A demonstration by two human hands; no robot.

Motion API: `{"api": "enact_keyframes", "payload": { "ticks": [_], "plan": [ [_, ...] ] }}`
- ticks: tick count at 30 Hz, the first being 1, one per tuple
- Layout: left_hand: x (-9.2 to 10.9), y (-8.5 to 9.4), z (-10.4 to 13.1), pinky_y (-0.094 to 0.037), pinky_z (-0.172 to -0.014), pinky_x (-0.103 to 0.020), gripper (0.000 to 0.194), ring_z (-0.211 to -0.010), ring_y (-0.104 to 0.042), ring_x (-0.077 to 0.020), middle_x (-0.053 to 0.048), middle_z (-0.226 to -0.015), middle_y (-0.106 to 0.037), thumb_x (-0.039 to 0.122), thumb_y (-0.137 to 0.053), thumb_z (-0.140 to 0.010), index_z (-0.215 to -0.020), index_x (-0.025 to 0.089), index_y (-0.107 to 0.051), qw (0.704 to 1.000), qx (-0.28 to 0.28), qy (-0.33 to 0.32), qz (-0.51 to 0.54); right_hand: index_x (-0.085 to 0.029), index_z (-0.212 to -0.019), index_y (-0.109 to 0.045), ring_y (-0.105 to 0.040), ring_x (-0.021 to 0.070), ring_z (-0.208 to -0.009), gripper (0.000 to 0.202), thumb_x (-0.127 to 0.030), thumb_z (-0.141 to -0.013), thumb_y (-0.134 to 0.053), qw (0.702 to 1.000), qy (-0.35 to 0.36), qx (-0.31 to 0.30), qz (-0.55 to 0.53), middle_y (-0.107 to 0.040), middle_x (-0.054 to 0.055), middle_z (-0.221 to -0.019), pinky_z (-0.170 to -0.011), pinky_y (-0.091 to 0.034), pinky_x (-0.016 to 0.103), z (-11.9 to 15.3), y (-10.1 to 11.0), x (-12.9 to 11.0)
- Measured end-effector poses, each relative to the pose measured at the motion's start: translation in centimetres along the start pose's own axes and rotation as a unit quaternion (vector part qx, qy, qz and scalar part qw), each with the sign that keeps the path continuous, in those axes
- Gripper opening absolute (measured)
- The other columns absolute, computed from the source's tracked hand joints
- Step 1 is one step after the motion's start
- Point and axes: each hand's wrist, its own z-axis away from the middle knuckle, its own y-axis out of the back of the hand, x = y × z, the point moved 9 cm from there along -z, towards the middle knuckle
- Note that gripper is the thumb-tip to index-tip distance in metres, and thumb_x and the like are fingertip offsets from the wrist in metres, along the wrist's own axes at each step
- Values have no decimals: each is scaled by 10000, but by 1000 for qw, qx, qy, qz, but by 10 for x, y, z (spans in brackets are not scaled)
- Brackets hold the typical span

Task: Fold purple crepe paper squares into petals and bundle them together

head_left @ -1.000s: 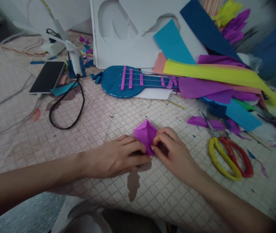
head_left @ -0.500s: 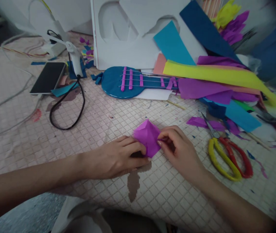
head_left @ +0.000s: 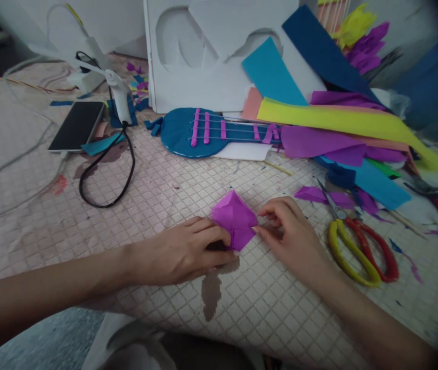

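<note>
A small folded piece of purple paper [head_left: 237, 218] lies on the table between my hands, one corner pointing away from me. My left hand [head_left: 188, 251] grips its lower left edge, with thumb and fingers closed on the paper. At the paper's right corner is my right hand [head_left: 290, 234], its thumb and index finger apart and its fingers curled. The thumb tip is at the paper's edge; whether it touches is hard to tell. Right of that hand lie scissors [head_left: 352, 244] with one yellow and one red handle, blades pointing away.
A blue guitar-like model [head_left: 190, 132] with purple strips lies beyond the paper. Strips of coloured paper, among them a yellow one [head_left: 330, 115], are heaped at the back right. A phone [head_left: 77, 126] and a black cord loop [head_left: 105, 205] are at left. A white moulded board [head_left: 199, 85] stands behind.
My right thumb and index finger have parted and drawn slightly off the paper's right corner, which they were pinching. My left hand keeps its hold.
</note>
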Motion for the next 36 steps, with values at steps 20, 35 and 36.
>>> {"api": "enact_keyframes", "payload": {
  "ticks": [20, 35, 36],
  "plan": [
    [1, 9, 5, -463, -932, -400, 225, -1088, -514, -228, -97, -1178, -597, 206, -463, -943, -1123, 140, -582, 995, 83, -9, -53, -198, -983, -582, -521, 168, -932, 130, -170, -925, -469, 967, 160, -189, -60, -560, 55, -994, -821, -461, 321, 14, -31, -36],
    [7, 7, 9, -407, -1022, -416, 282, -1139, -513, -212, -90, -1193, -601, 143, -401, -960, -1179, 169, -577, 994, 47, -40, -95, -210, -1087, -586, -497, 176, -947, 206, -196, -924, -460, 952, 187, -241, -32, -512, 70, -1032, -806, -472, 332, 18, -30, -41],
    [7, 7, 9, -404, -1025, -418, 285, -1136, -517, -209, -90, -1192, -602, 141, -398, -961, -1183, 169, -575, 994, 45, -38, -94, -215, -1109, -582, -498, 178, -952, 224, -196, -922, -461, 949, 192, -248, -27, -508, 73, -1040, -803, -474, 332, 19, -30, -42]
  ]
}}
